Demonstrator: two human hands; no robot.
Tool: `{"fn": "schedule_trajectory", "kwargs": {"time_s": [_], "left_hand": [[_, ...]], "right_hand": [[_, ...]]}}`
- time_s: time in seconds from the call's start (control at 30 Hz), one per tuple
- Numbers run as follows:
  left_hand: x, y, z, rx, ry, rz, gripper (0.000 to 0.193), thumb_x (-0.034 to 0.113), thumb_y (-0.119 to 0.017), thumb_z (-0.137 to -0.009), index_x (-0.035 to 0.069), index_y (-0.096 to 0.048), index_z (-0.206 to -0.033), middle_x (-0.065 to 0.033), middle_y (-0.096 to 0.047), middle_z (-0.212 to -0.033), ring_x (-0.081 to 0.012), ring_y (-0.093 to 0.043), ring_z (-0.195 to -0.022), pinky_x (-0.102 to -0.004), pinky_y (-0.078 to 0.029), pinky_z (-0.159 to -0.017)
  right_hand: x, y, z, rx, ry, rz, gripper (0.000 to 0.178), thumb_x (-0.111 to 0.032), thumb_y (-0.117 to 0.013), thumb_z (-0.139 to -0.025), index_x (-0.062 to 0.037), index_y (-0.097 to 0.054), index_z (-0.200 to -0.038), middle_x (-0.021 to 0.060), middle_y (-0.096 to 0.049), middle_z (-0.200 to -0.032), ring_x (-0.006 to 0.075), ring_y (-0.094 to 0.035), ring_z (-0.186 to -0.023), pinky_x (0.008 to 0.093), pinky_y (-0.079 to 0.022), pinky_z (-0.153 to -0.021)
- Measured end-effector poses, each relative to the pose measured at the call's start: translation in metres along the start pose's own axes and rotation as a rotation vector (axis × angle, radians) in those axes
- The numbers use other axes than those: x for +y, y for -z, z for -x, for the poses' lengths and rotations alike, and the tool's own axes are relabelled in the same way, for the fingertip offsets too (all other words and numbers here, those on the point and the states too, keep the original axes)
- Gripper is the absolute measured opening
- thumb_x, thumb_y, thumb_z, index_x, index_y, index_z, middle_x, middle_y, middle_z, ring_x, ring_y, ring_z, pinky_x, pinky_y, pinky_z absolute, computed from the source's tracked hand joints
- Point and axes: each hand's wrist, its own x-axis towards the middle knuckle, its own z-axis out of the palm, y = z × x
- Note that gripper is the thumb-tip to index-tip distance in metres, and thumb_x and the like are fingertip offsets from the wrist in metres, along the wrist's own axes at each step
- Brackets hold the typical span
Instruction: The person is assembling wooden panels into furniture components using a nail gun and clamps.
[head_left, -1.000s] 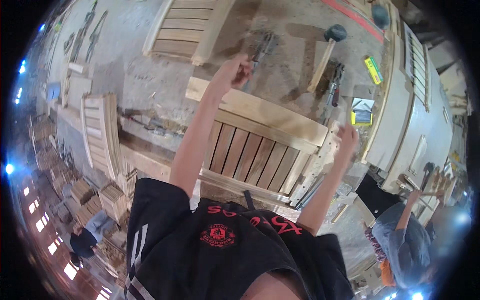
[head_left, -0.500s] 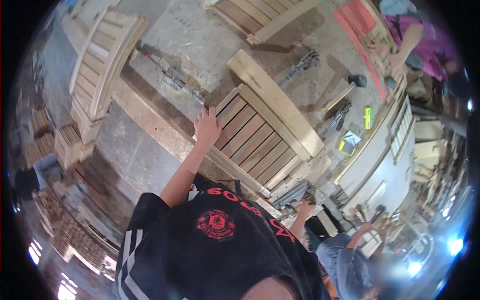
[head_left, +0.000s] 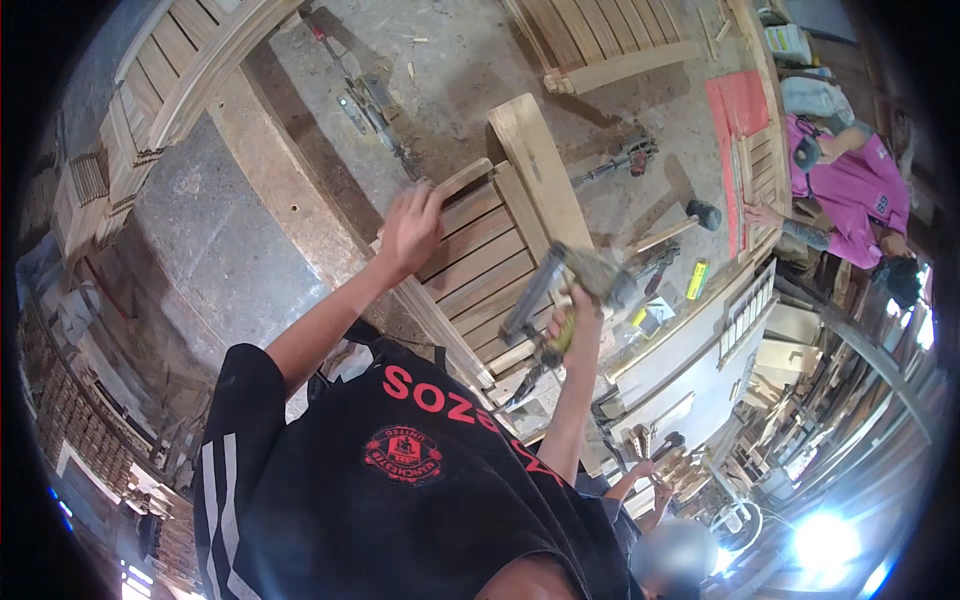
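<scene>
"One slatted wooden panel (head_left: 485, 240), flat on the table (head_left: 470, 60) in front of you. Your left hand (head_left: 411, 232) lies over its left edge, fingers close together; gripping or merely resting, I cannot tell. And your right hand (head_left: 582, 325)?"

"Wrapped round the grip of a nail-gun-like tool (head_left: 605, 278), over the panel's right part. Blurred; you may or may not be touching wood with it."

"What could go wrong for you?"

"If you swing the tool or fire it crooked, you could mar the panel or, worse, catch your left hand. Bear too lightly on the left and the panel could skid, nudging the board (head_left: 548, 175) along its far side. What looks like a dark hose (head_left: 527, 388) below the grip might snag."

"Against half a second ago?"

"Your right hand was low, by the near right corner; now you have it up, tool clear to see. Your left hand keeps to the same edge."
</scene>
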Motion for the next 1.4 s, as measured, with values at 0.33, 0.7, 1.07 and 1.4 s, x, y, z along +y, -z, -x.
{"fn": "schedule_trajectory", "kwargs": {"time_s": [0.33,0.7,1.07,1.4], "left_hand": [[0.026,-0.019,0.023,-0.361,0.016,0.185,0.06,0.012,-0.067,-0.069,-0.004,-0.048,-0.124,-0.0279,-0.043,-0.132,-0.0436,-0.043,-0.126,-0.0481,-0.04,-0.103],[0.031,-0.021,0.029,-0.349,-0.009,0.175,0.059,0.009,-0.067,-0.069,-0.003,-0.046,-0.122,-0.028,-0.037,-0.134,-0.0473,-0.036,-0.13,-0.0523,-0.034,-0.107],[0.04,-0.03,0.042,-0.348,0.083,0.044,0.057,0.011,-0.068,-0.073,-0.001,-0.048,-0.125,-0.0306,-0.032,-0.142,-0.049,-0.033,-0.132,-0.0527,-0.031,-0.109],[0.098,-0.075,-0.027,-0.549,0.105,0.514,0.026,0.015,-0.06,-0.088,0.002,-0.057,-0.111,-0.0126,-0.064,-0.085,-0.0207,-0.063,-0.076,-0.0363,-0.05,-0.065]], "right_hand": [[-0.029,-0.097,-0.046,-0.164,0.066,0.127,0.029,-0.031,-0.067,-0.085,-0.0051,-0.056,-0.09,0.0022,-0.047,-0.055,0.0138,-0.046,-0.039,0.0303,-0.041,-0.037],[-0.023,-0.103,-0.038,-0.124,0.077,0.08,0.028,-0.029,-0.066,-0.086,-0.0036,-0.056,-0.089,0.0019,-0.045,-0.054,0.0139,-0.045,-0.039,0.0302,-0.039,-0.037],[0.113,0.054,0.055,0.234,-0.065,-0.197,0.027,-0.034,-0.064,-0.086,-0.0087,-0.061,-0.095,0.0006,-0.044,-0.053,0.0142,-0.045,-0.04,0.0307,-0.037,-0.037],[0.328,0.252,-0.008,0.567,-0.038,0.08,0.042,-0.043,-0.065,-0.084,-0.0051,-0.065,-0.103,0.0051,-0.062,-0.07,0.0225,-0.065,-0.067,0.0439,-0.053,-0.062]]}}
